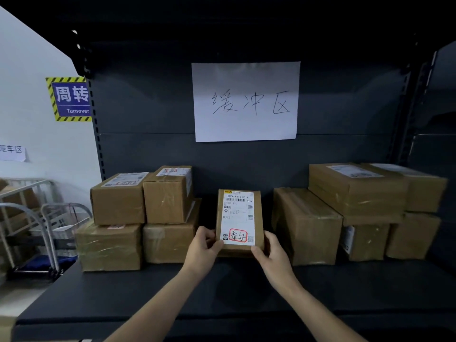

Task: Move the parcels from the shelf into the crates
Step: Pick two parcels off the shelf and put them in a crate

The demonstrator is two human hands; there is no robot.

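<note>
Head view. Use the sign [246, 102], a white sheet with handwritten characters on the back panel, as your reference.

1. Parcel [238, 218]: it is directly below the sign, on the centre line of the shelf [222, 292]. It is a brown carton with its label [237, 215] turned up toward you. The label carries barcodes and a red-ringed handwritten mark at its near end. Whether the parcel's underside touches the shelf cannot be told.

2. Left hand [202, 248]: your fingers [217, 243] are curled round the parcel's near left corner and grasp it.

3. Right hand [271, 253]: your fingers [256, 250] are curled round the near right corner and grasp it, with the thumb at the label's edge. Both forearms reach in over the shelf's front edge.

4. Left stack [138, 218]: below and left of the sign stand four brown cartons, two on two, just beside the parcel.

5. Right stack [357, 211]: below and right of the sign stand more cartons. A long one is nearest the parcel, and flatter ones are piled behind it and to its right.

6. Placard [70, 98]: left of the sign, on the white wall, hangs a blue plate with a yellow-black border reading "Turnover".

7. Trolleys [49, 230]: far below and left of the sign, beyond the shelf end, stand metal-handled trolleys.
</note>
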